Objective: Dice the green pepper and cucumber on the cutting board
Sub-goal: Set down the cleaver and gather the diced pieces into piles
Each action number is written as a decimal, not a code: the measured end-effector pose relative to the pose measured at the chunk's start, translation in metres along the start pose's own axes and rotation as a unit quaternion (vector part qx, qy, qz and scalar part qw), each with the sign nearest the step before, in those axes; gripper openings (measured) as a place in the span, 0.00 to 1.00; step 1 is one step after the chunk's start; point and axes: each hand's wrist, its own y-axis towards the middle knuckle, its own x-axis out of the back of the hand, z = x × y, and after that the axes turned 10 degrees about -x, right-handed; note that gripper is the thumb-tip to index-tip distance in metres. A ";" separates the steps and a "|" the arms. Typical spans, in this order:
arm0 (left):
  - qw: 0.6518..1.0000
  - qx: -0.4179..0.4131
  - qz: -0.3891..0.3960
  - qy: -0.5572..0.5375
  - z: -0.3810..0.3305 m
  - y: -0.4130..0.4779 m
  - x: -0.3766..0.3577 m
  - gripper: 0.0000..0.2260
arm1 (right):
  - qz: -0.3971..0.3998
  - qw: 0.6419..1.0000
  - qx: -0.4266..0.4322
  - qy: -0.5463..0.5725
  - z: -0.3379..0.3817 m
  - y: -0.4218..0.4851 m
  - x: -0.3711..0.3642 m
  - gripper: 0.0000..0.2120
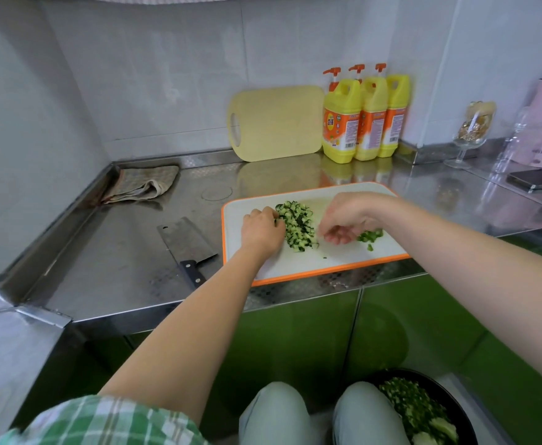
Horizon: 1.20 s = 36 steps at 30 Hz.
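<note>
Cucumber dice [298, 228] against left hand [261, 231]

A white, orange-rimmed board [295, 266] lies on the steel tabletop [118, 261]. On it is a pile of diced cucumber [297, 228], with a smaller green heap [371, 236] to the right. The left hand [261, 231] presses curled fingers against the pile's left edge; whether it holds any dice is hidden. The right hand [348, 216] hangs loosely curled between the two heaps. A cleaver [186, 242] lies left of the board. A bowl [464, 415] of chopped greens sits at near right.
</note>
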 end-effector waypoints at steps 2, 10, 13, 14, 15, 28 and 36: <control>1.000 0.001 -0.001 -0.004 -0.001 0.000 0.000 0.17 | 0.089 0.995 -0.033 -0.038 -0.004 -0.006 -0.003 0.05; 1.000 0.003 0.002 -0.015 0.000 0.000 0.001 0.17 | 0.005 0.988 0.063 0.140 -0.001 0.019 -0.030 0.03; 1.000 -0.005 -0.003 -0.030 0.003 0.003 0.003 0.15 | -0.023 0.989 0.078 0.126 -0.003 0.020 -0.022 0.01; 0.999 -0.009 -0.005 -0.035 0.004 0.004 0.003 0.14 | -0.005 0.993 0.066 0.098 -0.005 0.017 -0.016 0.03; 0.999 -0.012 -0.007 -0.038 0.005 0.005 0.003 0.13 | 0.024 0.997 0.046 0.064 -0.008 0.014 -0.011 0.05; 0.996 -0.051 -0.039 -0.058 0.006 0.003 0.006 0.10 | -0.025 0.987 0.094 0.125 -0.017 0.021 -0.006 0.03; 0.985 -0.165 -0.045 -0.021 -0.012 -0.005 0.009 0.04 | 0.024 0.992 0.041 -0.118 -0.022 0.010 -0.007 0.10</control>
